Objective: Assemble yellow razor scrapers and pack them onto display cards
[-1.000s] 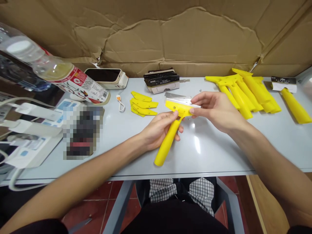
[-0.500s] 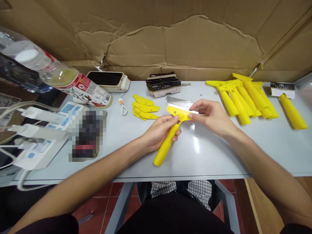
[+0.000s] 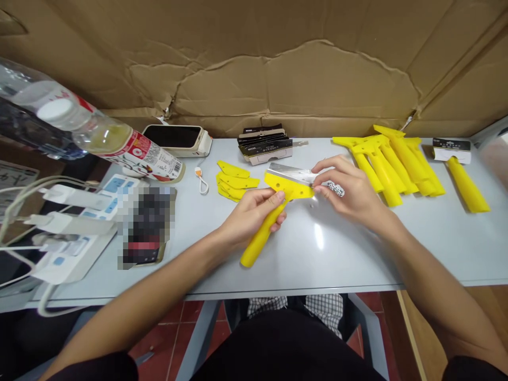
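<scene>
My left hand (image 3: 254, 214) is wrapped round the neck of a yellow scraper handle (image 3: 260, 238), its thumb on top. The handle slants down to the left, with its wide, holed head up. A thin metal blade (image 3: 288, 172) lies along the head's upper edge. My right hand (image 3: 345, 188) pinches the blade's right end. Small metal screws (image 3: 335, 187) show beside the right fingers. To the left lie several flat yellow plates (image 3: 237, 182) in a loose stack. Behind stands a box of black packets (image 3: 265, 145).
Several yellow handles (image 3: 391, 164) are piled at the right, beside one with a black-and-white card (image 3: 468, 182). At the left are bottles (image 3: 138, 148), a white-cased phone (image 3: 174, 136), a power strip (image 3: 71, 259) and another, blurred phone (image 3: 146, 227). Cardboard (image 3: 222, 79) stands behind.
The blade is now against the scraper head's upper edge, pinched by my right hand. My right fingers have moved slightly right, and the handle has shifted a little left.
</scene>
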Tool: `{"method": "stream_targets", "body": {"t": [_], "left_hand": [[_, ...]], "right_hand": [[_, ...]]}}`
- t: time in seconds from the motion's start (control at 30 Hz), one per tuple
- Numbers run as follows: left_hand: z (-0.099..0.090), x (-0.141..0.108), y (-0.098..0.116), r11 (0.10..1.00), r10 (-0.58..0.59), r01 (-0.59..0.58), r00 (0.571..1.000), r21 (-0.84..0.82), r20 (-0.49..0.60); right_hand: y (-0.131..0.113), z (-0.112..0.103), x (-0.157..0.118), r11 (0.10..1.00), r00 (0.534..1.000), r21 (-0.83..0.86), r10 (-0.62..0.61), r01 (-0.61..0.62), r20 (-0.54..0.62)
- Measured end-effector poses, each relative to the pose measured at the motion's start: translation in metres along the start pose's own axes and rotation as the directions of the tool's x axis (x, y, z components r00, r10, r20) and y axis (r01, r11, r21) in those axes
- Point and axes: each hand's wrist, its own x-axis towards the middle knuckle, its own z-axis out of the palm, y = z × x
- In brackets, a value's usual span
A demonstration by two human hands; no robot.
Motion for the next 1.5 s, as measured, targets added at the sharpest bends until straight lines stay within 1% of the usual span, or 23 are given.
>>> {"method": "stream_targets", "body": {"t": [0.1, 0.17, 0.2, 0.27, 0.33, 0.37, 0.4, 0.43, 0.47, 0.53, 0.6, 0.67, 0.77, 0.87, 0.93, 0.97, 1.03, 1.1, 1.17, 1.23, 1.27, 1.4, 1.5], "left_hand": [[-0.001, -0.006, 0.01, 0.984, 0.086, -0.081, 0.996, 0.156, -0.024], [-0.003, -0.008, 0.017, 0.938, 0.177, -0.161, 0.984, 0.308, -0.025], [-0.004, -0.009, 0.019, 0.895, 0.237, -0.209, 0.971, 0.394, -0.024], [-0.007, -0.009, 0.022, 0.75, 0.387, -0.318, 0.922, 0.58, 0.004], [-0.01, -0.009, 0.02, 0.541, 0.522, -0.397, 0.85, 0.742, 0.074], [-0.012, -0.01, 0.018, 0.432, 0.557, -0.411, 0.821, 0.803, 0.121], [-0.013, -0.01, 0.015, 0.33, 0.566, -0.408, 0.807, 0.851, 0.167], [-0.014, -0.01, 0.011, 0.239, 0.552, -0.388, 0.808, 0.89, 0.205], [-0.015, -0.01, 0.007, 0.154, 0.519, -0.358, 0.822, 0.921, 0.233], [-0.014, -0.009, -0.001, 0.011, 0.419, -0.288, 0.871, 0.958, 0.257], [-0.014, -0.008, -0.006, -0.089, 0.314, -0.259, 0.909, 0.962, 0.274], [-0.015, -0.007, -0.009, -0.143, 0.249, -0.279, 0.918, 0.95, 0.307], [-0.018, -0.007, -0.009, -0.147, 0.242, -0.324, 0.904, 0.935, 0.352], [-0.022, -0.01, -0.004, -0.086, 0.255, -0.338, 0.902, 0.937, 0.348], [-0.022, -0.013, 0.0, -0.042, 0.248, -0.328, 0.911, 0.944, 0.328], [-0.022, -0.014, 0.002, -0.029, 0.242, -0.32, 0.917, 0.947, 0.317], [-0.019, -0.017, 0.005, -0.034, 0.226, -0.293, 0.929, 0.955, 0.293], [-0.015, -0.019, 0.008, -0.075, 0.203, -0.251, 0.944, 0.965, 0.261], [-0.011, -0.02, 0.009, -0.125, 0.173, -0.19, 0.962, 0.974, 0.21], [-0.009, -0.02, 0.009, -0.145, 0.15, -0.148, 0.974, 0.978, 0.17], [-0.009, -0.02, 0.009, -0.133, 0.147, -0.148, 0.975, 0.98, 0.168], [-0.013, -0.017, 0.006, -0.012, 0.178, -0.225, 0.958, 0.974, 0.224], [-0.017, -0.014, 0.004, 0.045, 0.179, -0.257, 0.953, 0.965, 0.245]], "right_hand": [[0.009, -0.014, 0.0, 0.997, 0.997, -0.037, 0.07, -0.07, 0.013], [0.018, -0.022, -0.002, 0.987, 0.993, -0.117, 0.111, -0.107, 0.028], [0.023, -0.026, -0.003, 0.978, 0.99, -0.16, 0.14, -0.133, 0.032], [0.032, -0.033, -0.006, 0.951, 0.974, -0.232, 0.221, -0.204, 0.052], [0.039, -0.037, -0.008, 0.915, 0.943, -0.294, 0.316, -0.276, 0.099], [0.041, -0.038, -0.01, 0.897, 0.922, -0.32, 0.362, -0.304, 0.138], [0.044, -0.038, -0.011, 0.882, 0.899, -0.341, 0.399, -0.324, 0.179], [0.047, -0.037, -0.012, 0.873, 0.879, -0.354, 0.426, -0.337, 0.214], [0.049, -0.035, -0.014, 0.869, 0.866, -0.355, 0.44, -0.344, 0.237], [0.054, -0.033, -0.016, 0.878, 0.86, -0.337, 0.435, -0.339, 0.268], [0.057, -0.031, -0.018, 0.892, 0.869, -0.314, 0.414, -0.326, 0.273], [0.058, -0.032, -0.018, 0.9, 0.871, -0.298, 0.401, -0.317, 0.283], [0.05, -0.032, -0.014, 0.902, 0.888, -0.293, 0.392, -0.319, 0.24], [0.031, -0.024, -0.009, 0.916, 0.931, -0.299, 0.326, -0.269, 0.161], [0.014, -0.013, -0.006, 0.923, 0.943, -0.307, 0.29, -0.231, 0.162], [0.005, -0.006, -0.005, 0.92, 0.94, -0.315, 0.297, -0.234, 0.167], [-0.014, 0.009, -0.004, 0.903, 0.911, -0.336, 0.35, -0.266, 0.22], [-0.029, 0.023, -0.005, 0.878, 0.867, -0.391, 0.402, -0.275, 0.294], [-0.039, 0.032, -0.006, 0.864, 0.831, -0.428, 0.43, -0.265, 0.354], [-0.041, 0.035, -0.008, 0.864, 0.822, -0.435, 0.428, -0.252, 0.375], [-0.04, 0.036, -0.009, 0.868, 0.828, -0.43, 0.42, -0.247, 0.373], [-0.027, 0.034, -0.01, 0.893, 0.858, -0.391, 0.371, -0.224, 0.355], [-0.02, 0.031, -0.01, 0.909, 0.87, -0.358, 0.342, -0.211, 0.355]]}}
